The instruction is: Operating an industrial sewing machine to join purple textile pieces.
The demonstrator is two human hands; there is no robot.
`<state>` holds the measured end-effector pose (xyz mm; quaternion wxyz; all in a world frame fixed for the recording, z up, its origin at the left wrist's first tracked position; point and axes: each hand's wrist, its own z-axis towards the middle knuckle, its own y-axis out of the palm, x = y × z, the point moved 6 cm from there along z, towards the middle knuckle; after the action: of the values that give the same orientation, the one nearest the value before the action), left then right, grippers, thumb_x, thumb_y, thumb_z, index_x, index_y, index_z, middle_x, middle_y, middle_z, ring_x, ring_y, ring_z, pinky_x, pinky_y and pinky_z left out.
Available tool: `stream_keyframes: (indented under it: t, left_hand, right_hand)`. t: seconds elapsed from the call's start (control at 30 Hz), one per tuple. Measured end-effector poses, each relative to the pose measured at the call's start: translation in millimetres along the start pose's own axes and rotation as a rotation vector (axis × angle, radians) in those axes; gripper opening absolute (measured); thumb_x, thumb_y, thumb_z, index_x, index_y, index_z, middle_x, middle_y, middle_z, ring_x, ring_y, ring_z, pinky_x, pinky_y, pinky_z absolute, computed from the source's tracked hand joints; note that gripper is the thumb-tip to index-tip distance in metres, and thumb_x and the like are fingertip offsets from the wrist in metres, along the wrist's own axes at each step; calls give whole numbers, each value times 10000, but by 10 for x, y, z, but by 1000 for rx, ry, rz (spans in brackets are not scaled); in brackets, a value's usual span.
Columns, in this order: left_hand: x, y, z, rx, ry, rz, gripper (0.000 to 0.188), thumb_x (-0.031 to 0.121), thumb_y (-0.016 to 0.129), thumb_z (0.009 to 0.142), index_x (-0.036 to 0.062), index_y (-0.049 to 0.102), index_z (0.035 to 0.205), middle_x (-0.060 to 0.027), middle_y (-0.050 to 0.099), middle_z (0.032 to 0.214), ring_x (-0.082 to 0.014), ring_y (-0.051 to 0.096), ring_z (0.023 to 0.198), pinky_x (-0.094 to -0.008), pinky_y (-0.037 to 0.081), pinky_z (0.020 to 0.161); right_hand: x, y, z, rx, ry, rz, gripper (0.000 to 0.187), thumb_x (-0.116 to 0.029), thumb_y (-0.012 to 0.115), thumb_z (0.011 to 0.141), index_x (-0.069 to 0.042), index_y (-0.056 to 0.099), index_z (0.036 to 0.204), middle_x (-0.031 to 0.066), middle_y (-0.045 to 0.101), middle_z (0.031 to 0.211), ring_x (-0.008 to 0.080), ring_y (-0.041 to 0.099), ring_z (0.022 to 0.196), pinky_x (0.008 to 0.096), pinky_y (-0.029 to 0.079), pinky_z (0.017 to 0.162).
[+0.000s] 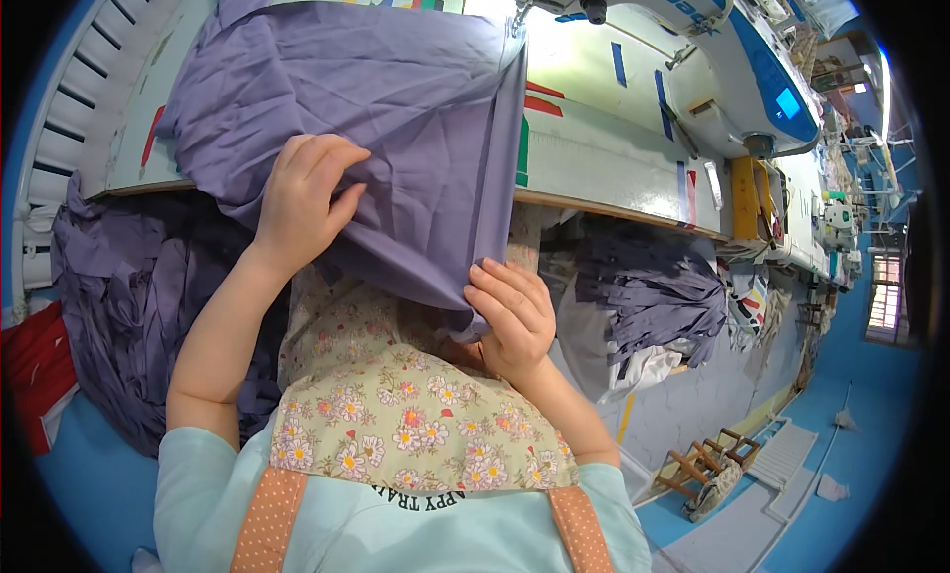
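Note:
A large piece of purple fabric (396, 108) spreads over the sewing table and hangs over its front edge toward my lap. Its right side is folded into a long straight strip, and the far end of that strip lies under the needle area of the white and blue sewing machine (683, 29). My left hand (309, 199) rests on the middle of the cloth, fingers bent and thumb apart from them. Below the table edge, my right hand (510, 314) pinches the near end of the folded strip between thumb and fingers.
More purple fabric (139, 306) is heaped at the left, beside red cloth (38, 375). Purple strips (663, 296) hang under the table at the right. A yellow box (752, 199) stands at the table's right end. A wooden stool (703, 464) is on the floor farther right.

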<state>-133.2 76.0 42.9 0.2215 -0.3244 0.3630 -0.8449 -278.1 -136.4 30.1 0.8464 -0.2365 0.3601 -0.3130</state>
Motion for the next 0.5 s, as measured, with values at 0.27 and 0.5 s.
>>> stream_keyframes:
  t: [0.27,0.5]
  left_hand:
    - [-12,50,-27,32,80,26,281,-7,719,755,85,680,1017,-64,630,1028,-293,594,952,-409,493,862]
    - [-47,52,-59,26,103,43,278,-46,674,768,82,697,1014,-65,635,1035,-289,595,954,-406,500,852]
  right_hand:
    - [62,6,-76,38,36,10,330,16,627,654,-19,738,963,115,738,1091,300,695,1067,433,543,877]
    - [34,-82,-29,84,39,34,344,33,621,633,-17,734,954,112,736,1091,301,687,1083,427,541,859]
